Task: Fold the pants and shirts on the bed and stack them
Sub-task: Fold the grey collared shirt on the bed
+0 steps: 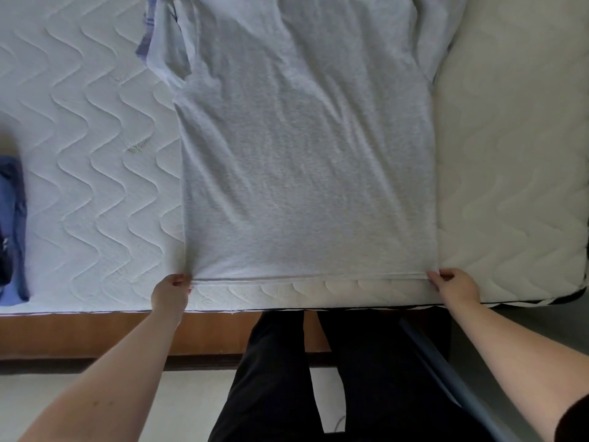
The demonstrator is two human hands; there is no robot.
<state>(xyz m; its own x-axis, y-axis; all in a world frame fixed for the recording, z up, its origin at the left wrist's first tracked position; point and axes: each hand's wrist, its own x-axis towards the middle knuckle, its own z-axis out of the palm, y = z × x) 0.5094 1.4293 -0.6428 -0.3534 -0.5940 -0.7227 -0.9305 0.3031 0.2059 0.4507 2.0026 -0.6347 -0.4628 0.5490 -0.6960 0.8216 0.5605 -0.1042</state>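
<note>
Here, a light grey marl short-sleeved cotton T-shirt (306,148) lay spread flat on the white quilted mattress (89,129) of the bed, its bottom hem running parallel to the mattress's near edge and just short of it, its collar end out of view past the top of the frame. The left hand (170,293) pinched the left corner of the hem, its fingers (178,280) curled onto the cloth with the thumb on top. The right hand (455,287) pinched the right corner in the same way, its fingers (441,275) clamped on the hem, so the edge was drawn straight between the two hands. The shirt's body showed soft diagonal creases, and its left sleeve (169,49) lay crumpled and folded over against the side seam; the right sleeve reached toward the frame's upper right. Under the left sleeve a strip of lavender-blue cloth (143,36) peeked out, too hidden to tell what it was. At the far left edge, well apart from the shirt, sat a bundle of blue and dark navy clothing (12,231), partly cut off. Below the mattress ran the brown wooden bed frame (79,333), and the person's black trousers (350,378) stood against it on the pale floor (197,406).
</note>
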